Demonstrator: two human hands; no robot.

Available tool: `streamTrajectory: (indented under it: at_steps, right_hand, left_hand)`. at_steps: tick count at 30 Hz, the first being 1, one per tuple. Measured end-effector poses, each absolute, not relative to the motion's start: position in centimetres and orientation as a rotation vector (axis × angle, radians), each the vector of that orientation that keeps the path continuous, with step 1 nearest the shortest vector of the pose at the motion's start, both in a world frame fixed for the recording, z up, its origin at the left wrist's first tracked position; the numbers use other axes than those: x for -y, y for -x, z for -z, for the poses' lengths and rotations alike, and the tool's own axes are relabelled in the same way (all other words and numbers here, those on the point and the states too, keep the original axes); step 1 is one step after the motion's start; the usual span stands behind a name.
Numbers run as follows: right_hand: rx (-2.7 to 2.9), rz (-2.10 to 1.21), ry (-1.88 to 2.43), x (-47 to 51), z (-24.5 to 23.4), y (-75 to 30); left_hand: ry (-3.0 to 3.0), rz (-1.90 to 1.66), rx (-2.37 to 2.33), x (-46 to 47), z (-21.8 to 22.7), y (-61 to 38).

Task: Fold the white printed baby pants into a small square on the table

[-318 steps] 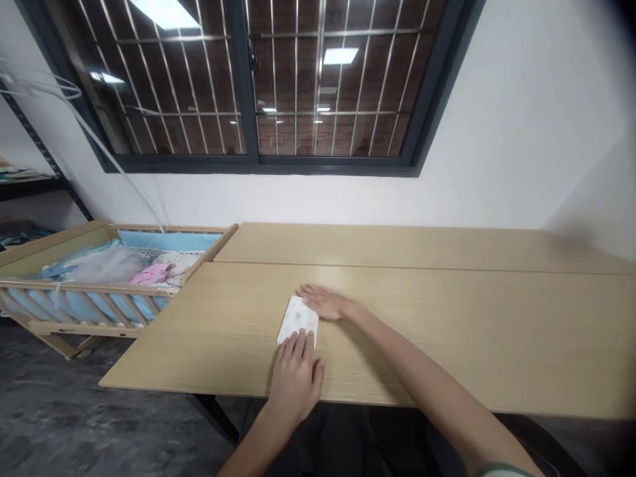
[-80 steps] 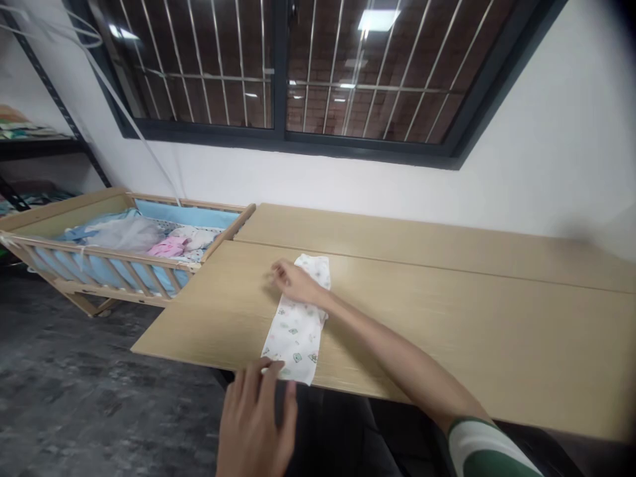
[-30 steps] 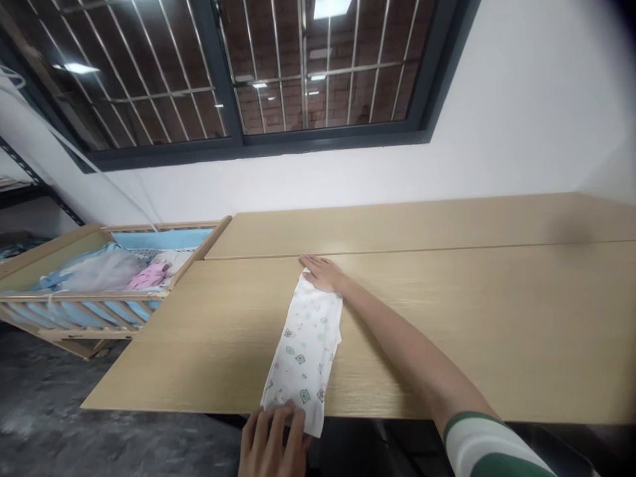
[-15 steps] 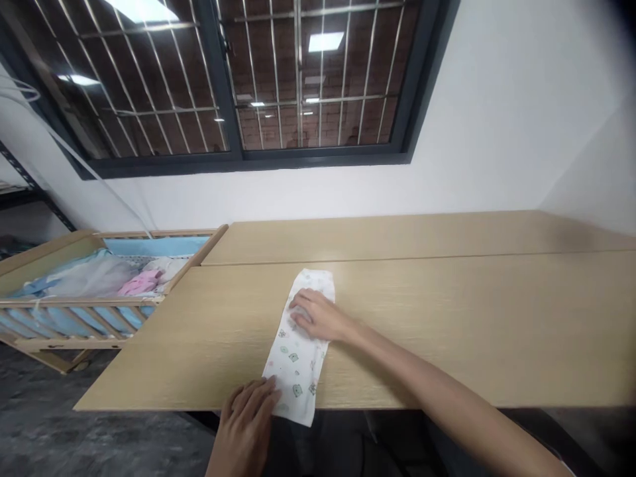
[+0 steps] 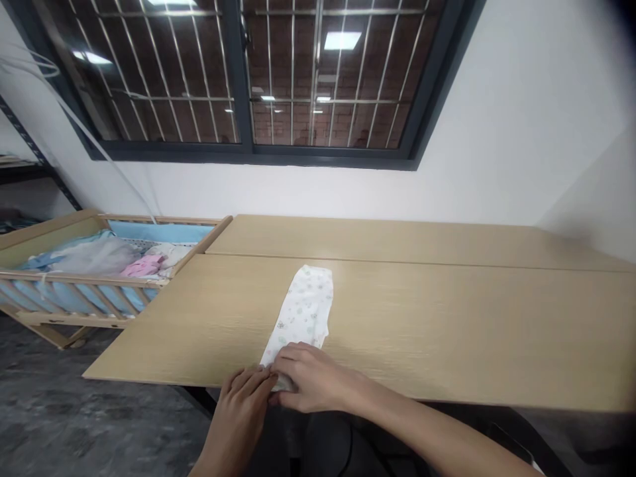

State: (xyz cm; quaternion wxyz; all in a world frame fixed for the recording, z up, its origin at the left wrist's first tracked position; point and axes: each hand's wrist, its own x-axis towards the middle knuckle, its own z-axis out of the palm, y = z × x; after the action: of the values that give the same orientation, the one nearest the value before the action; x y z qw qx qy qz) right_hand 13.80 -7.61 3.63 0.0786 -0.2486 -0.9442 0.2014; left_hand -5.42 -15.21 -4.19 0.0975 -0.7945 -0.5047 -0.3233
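A narrow white cloth (image 5: 304,308) with small green and grey animal prints lies lengthwise on the wooden table, its far part flat. At the table's front edge, my right hand (image 5: 311,377) curls its fingers over the cloth's near end, with the thumb below. My left hand (image 5: 246,394) is right beside it, its fingers pressed together on the near left corner. The fingertips of both hands almost meet there. They cover most of the near end, so how the fabric lies under them is hidden.
The pale wooden table (image 5: 447,318) runs back to the wall. To its left stands a wooden baby cot (image 5: 109,281) with blue lining, a pink cloth (image 5: 142,265) and white netting inside. Behind is a barred window (image 5: 248,158). A white cable (image 5: 106,156) hangs at left.
My right hand has slid from the middle of the cloth down to its near end, beside my left hand. The near end no longer hangs visibly past the table edge.
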Motion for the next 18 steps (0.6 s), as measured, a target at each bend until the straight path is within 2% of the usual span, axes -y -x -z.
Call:
streamTrajectory:
  at_steps: [5, 14, 18]
  right_hand:
    - [2.877, -0.580, 0.728, 8.3, -4.1, -13.8]
    - [2.950, -0.526, 0.728, 9.8, -5.0, -14.5]
    - [2.933, -0.679, 0.775, 11.2, -6.9, -15.3]
  left_hand:
    - [2.410, 0.845, 1.487, 15.6, 3.3, 6.1]
    - [2.435, 1.036, 1.499, 16.5, 3.0, 5.7]
    - [2.679, 1.102, 1.467, 17.3, 1.7, 6.1]
